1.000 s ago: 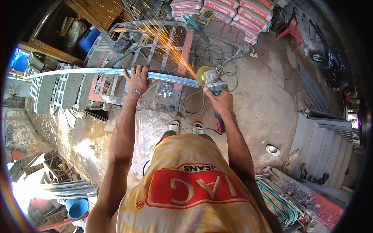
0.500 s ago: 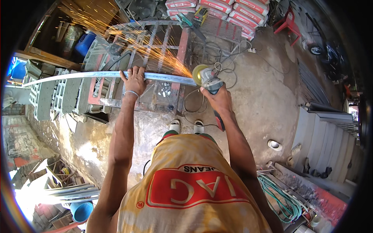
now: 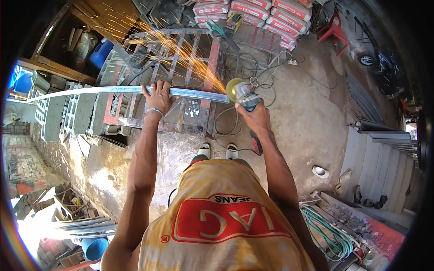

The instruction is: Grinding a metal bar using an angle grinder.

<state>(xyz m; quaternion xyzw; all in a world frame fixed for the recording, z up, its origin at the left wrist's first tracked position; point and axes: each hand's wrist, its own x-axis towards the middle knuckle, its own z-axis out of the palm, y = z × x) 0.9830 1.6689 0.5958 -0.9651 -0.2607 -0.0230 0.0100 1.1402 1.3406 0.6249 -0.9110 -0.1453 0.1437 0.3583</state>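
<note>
A long, pale metal bar [image 3: 194, 93] lies across a rusty metal frame [image 3: 210, 77], reaching far to the left. My left hand [image 3: 159, 96] is wrapped over the bar, its fingers on the far side. In my right hand [image 3: 256, 116] is an angle grinder [image 3: 246, 97], gripped by its body. The grinder's yellowish disc [image 3: 234, 89] meets the right end of the bar. Orange sparks [image 3: 185, 56] stream from that spot toward the far left.
Concrete blocks [image 3: 81, 113] stand at left under the bar. Grey cords [image 3: 271, 86] loop on the floor past the grinder. Another power tool [image 3: 216, 29] rests on the frame's far side. Stacked red-and-white bags [image 3: 246, 10] and a red chair [image 3: 335, 32] are at the back.
Sparks still fly from the disc, now spread at a slightly steeper angle. Both hands keep their grip, and the whole view has shifted only a little.
</note>
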